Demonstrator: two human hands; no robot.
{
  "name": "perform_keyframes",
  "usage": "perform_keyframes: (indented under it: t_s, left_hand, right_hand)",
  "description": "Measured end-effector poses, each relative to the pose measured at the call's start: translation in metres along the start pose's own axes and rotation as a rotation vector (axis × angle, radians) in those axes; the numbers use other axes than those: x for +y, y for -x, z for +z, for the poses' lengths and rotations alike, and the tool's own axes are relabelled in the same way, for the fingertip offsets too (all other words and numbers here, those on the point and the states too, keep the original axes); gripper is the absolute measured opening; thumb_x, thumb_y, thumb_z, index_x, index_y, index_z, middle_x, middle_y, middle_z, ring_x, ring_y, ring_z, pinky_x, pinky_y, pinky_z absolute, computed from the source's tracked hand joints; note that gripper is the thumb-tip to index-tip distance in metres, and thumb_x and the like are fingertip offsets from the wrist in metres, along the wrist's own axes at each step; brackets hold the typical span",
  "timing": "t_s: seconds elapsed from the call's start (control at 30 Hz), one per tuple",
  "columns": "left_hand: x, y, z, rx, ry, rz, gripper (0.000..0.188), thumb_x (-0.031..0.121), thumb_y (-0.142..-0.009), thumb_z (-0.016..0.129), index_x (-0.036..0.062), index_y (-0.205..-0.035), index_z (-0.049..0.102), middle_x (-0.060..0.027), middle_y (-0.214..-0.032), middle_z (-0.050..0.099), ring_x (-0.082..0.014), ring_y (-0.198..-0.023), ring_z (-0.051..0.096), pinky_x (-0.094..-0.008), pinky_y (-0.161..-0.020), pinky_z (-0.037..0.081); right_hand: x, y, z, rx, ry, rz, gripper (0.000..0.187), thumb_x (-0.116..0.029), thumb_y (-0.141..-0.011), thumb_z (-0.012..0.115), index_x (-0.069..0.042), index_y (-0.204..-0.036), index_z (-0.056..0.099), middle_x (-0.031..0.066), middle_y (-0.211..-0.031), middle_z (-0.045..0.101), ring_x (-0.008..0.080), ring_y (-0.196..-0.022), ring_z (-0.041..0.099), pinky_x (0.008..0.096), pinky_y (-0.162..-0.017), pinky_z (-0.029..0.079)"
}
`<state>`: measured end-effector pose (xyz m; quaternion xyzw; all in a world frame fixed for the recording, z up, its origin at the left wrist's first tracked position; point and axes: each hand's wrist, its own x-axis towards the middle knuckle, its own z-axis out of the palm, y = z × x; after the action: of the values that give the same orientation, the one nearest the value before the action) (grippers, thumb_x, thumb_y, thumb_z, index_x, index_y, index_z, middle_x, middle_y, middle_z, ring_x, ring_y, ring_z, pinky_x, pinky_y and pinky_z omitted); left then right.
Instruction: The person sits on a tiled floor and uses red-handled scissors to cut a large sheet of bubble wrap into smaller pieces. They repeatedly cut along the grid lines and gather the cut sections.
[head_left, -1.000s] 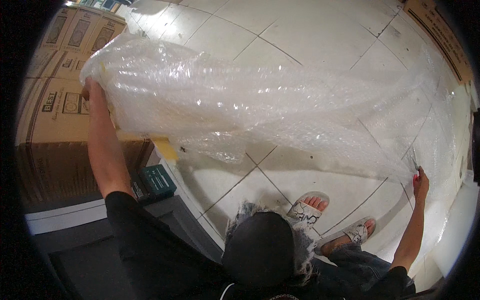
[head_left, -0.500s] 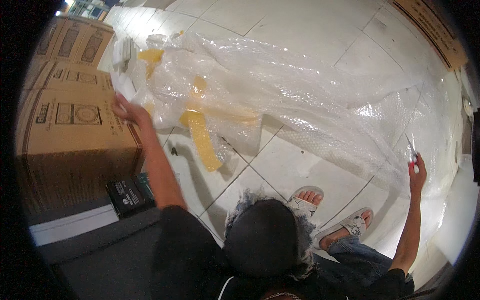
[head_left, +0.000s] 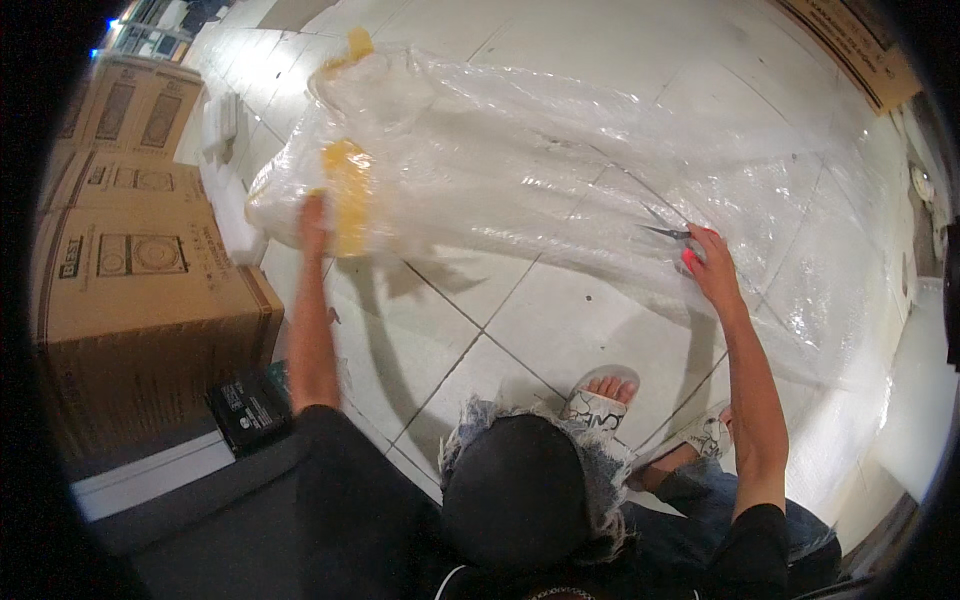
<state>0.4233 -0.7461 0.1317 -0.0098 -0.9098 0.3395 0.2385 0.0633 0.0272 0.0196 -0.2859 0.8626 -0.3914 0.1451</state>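
A long sheet of clear bubble wrap [head_left: 480, 150] lies across the floor, bunched into a bundle at its left end. A wide strip of yellow tape [head_left: 350, 195] runs over that bundle. My left hand [head_left: 313, 222] is at the bundle's near side, just left of the tape; its fingers are blurred, and whether they grip the wrap is unclear. My right hand [head_left: 715, 268] is closed on scissors [head_left: 664, 231] with red handles. Their blades are spread and point left, over the sheet's near part.
Brown cardboard boxes [head_left: 150, 300] are stacked at the left, with white foam pieces [head_left: 225, 180] beside them. A small black box [head_left: 247, 412] sits close to my left arm. Another carton [head_left: 850, 45] stands at the far right. My sandalled feet [head_left: 600, 400] are on the tiled floor.
My right hand has moved left and inward with the scissors, whose blades now show spread. My left hand has shifted right, and the bundle's left end has been turned over, the tape with it.
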Motion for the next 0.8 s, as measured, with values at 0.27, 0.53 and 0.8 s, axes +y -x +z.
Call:
perform_keyframes:
  t_s: [0.27, 0.53, 0.8]
  left_hand:
    - [0.084, -0.283, -0.099, 0.260, 0.376, -0.382, 0.033, 0.028, -0.081, 0.064, 0.0051, -0.105, 0.065, -0.0154, -0.102, 0.064, -0.0344, -0.100, 0.059, -0.0376, -0.092, 0.045]
    - [0.380, -0.434, -0.058, -0.491, 0.987, -0.013, 0.048, 0.031, -0.081, 0.063, 0.0157, -0.125, 0.053, -0.0125, -0.119, 0.060, -0.0297, -0.108, 0.059, -0.0426, -0.091, 0.048]
    - [0.460, -0.603, 0.053, -0.290, 1.018, -0.515, 0.082, 0.041, -0.081, 0.067, 0.0025, -0.144, 0.031, -0.0270, -0.147, 0.029, -0.0423, -0.134, 0.034, -0.0451, -0.107, 0.035]
  right_hand:
    - [-0.014, -0.021, 0.019, 0.015, 0.138, -0.101, 0.054, -0.012, -0.078, 0.068, -0.015, -0.130, 0.053, 0.0111, -0.120, 0.061, 0.0287, -0.122, 0.051, 0.0534, -0.115, 0.017]
    - [-0.016, 0.020, -0.037, 0.084, 0.264, 0.003, 0.057, -0.018, -0.074, 0.073, -0.011, -0.128, 0.055, 0.0095, -0.116, 0.060, 0.0259, -0.116, 0.053, 0.0498, -0.115, 0.023]
    - [0.010, 0.061, -0.011, -0.110, 0.234, -0.115, 0.058, -0.032, -0.078, 0.071, -0.015, -0.131, 0.052, 0.0073, -0.116, 0.060, 0.0244, -0.114, 0.054, 0.0592, -0.114, 0.016]
